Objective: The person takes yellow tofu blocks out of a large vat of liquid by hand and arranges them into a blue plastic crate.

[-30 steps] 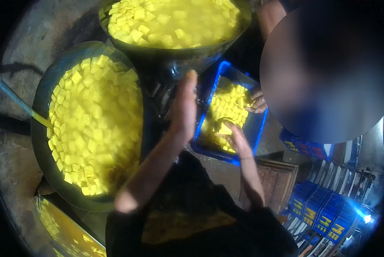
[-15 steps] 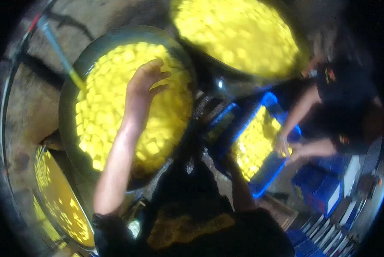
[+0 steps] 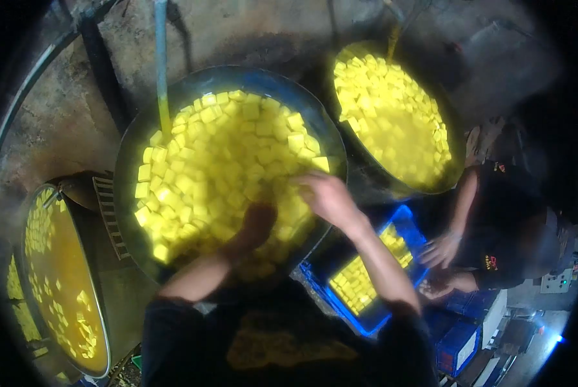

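Note:
A large dark wok (image 3: 328, 122) holds yellow cubes (image 3: 250, 111) that look like tofu, in cloudy yellow liquid. My left hand (image 3: 261, 216) is dipped into the liquid near the wok's middle; its fingers are hidden under the surface. Over the right side of the wok is my right hand (image 3: 328, 197), just above the liquid, with its fingers stretched toward the cubes and nothing visible in them. At my right forearm stands a blue crate (image 3: 402, 222) with rows of similar yellow cubes inside.
A second wok (image 3: 453, 174) of cubes stands at the upper right. On the left is a pan (image 3: 105, 342) of orange-yellow liquid with scattered pieces. A blue pipe (image 3: 162, 58) dips into the near wok. Beside the crate, a co-worker's hands (image 3: 440, 251) hover; blue crates (image 3: 457, 335) are stacked below.
My left hand has lowered from above the wok into the liquid. My right hand has come from beside the crate to over the wok. The view has turned; the co-worker's hands are apart from the cubes.

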The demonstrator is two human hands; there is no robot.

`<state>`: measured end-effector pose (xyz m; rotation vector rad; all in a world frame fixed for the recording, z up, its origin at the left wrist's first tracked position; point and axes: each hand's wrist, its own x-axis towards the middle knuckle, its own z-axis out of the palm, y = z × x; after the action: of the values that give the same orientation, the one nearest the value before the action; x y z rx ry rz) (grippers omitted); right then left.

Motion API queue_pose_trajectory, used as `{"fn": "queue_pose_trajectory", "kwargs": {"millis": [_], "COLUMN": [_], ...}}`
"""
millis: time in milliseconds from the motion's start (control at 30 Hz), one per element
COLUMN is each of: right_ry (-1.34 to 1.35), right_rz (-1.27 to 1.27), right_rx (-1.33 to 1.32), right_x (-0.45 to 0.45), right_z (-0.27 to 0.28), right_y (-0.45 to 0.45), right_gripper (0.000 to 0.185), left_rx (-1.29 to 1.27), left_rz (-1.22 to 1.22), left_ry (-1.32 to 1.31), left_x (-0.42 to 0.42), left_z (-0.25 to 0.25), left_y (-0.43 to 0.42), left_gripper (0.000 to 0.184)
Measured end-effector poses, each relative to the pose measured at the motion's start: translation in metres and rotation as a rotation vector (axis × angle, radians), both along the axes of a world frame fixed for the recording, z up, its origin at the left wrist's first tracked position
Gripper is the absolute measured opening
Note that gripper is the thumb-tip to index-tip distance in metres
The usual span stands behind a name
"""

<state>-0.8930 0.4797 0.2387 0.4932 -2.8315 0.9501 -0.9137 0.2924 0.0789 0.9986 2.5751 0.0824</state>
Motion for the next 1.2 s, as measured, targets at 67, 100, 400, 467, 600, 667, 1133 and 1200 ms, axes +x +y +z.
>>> {"fn": "queue_pose_trajectory", "kwargs": {"millis": [67, 100, 400, 467, 600, 667, 1133, 1200], "right_ry": [-0.114, -0.134, -0.303, -0.348, -0.756, -0.725, 0.041, -0.141], "right_rz": [0.229, 0.284, 0.396, 0.366, 0.123, -0.088, 0.209, 0.245], "right_rx": [0.341, 0.485, 1.023, 0.604, 0.077, -0.121, 0.36, 0.011], "right_x": [-0.042, -0.057, -0.093, -0.105, -0.168, -0.209, -0.312, -0.307], "right_z": [-0.049, -0.079, -0.11, -0.09, -0.03, -0.042, -0.144, -0.132], "right_y": [-0.024, -0.034, -0.059, -0.046, -0.05, -0.061, -0.182, -0.157], "right_gripper": [0.036, 0.036, 0.034, 0.034, 0.034, 0.033, 0.037, 0.027], "left_rx": [0.162, 0.354, 0.816, 0.969, 0.829, 0.945, 1.492, 1.711], "left_rz": [0.138, 0.261, 0.356, 0.499, 0.92, 0.89, 0.959, 1.093], "left_ry": [-0.039, -0.007, -0.239, -0.188, -0.188, 0.072, -0.399, -0.667], "left_x": [0.004, 0.007, -0.042, -0.067, -0.113, -0.138, -0.127, -0.122], "left_z": [-0.016, -0.022, 0.021, 0.027, 0.049, -0.019, -0.024, -0.002], "left_y": [-0.003, -0.006, -0.066, -0.073, -0.07, -0.051, -0.07, -0.091], "left_gripper": [0.029, 0.032, 0.038, 0.039, 0.039, 0.039, 0.038, 0.054]}}
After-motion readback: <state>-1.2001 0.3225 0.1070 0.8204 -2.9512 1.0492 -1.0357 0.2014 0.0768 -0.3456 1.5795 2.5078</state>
